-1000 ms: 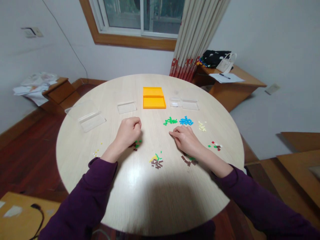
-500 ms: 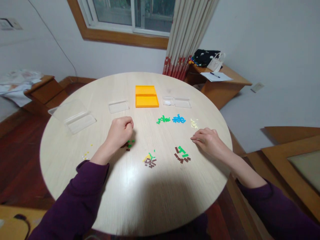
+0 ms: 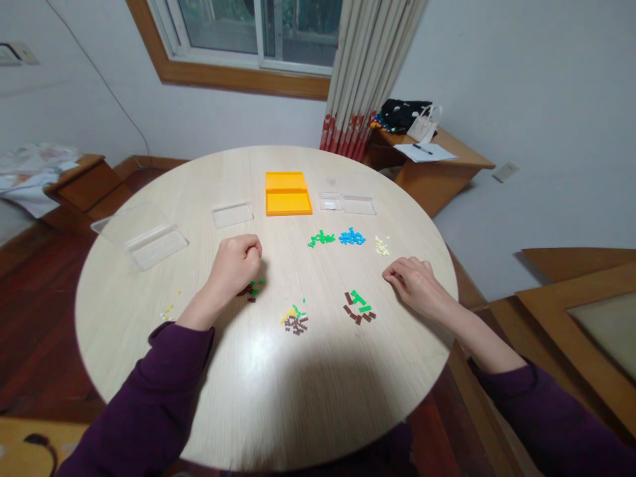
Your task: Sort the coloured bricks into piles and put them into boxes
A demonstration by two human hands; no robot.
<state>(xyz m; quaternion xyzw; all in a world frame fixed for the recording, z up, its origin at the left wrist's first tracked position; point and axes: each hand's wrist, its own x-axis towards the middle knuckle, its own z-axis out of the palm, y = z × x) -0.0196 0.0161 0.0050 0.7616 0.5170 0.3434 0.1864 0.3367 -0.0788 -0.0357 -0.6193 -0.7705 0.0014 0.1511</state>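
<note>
My left hand [image 3: 234, 264] is curled into a fist above the left part of the table, and whatever it may hold is hidden. Below it, a pile of brown and green pieces [image 3: 255, 290] is partly covered by the hand. My right hand [image 3: 412, 281] has its fingertips pinched together near the cream pieces [image 3: 381, 246]; I cannot make out anything between them. To its left lie larger brown and green pieces [image 3: 358, 308]. A pile of small brown, yellow and green pieces [image 3: 295, 323] sits between the hands. Green pieces [image 3: 322, 238] and blue pieces [image 3: 352, 236] lie farther back.
An open orange case [image 3: 289, 202] stands at the back of the round table [image 3: 278, 411]. Clear plastic boxes [image 3: 232, 214] flank it, with a larger open one [image 3: 156, 246] at left. Yellow and white bits [image 3: 167, 313] lie beside my left forearm.
The view has shifted slightly. My right hand has moved a little to the right, its fingertips drawn closer together. My left hand stays in a fist over the same pile.
</note>
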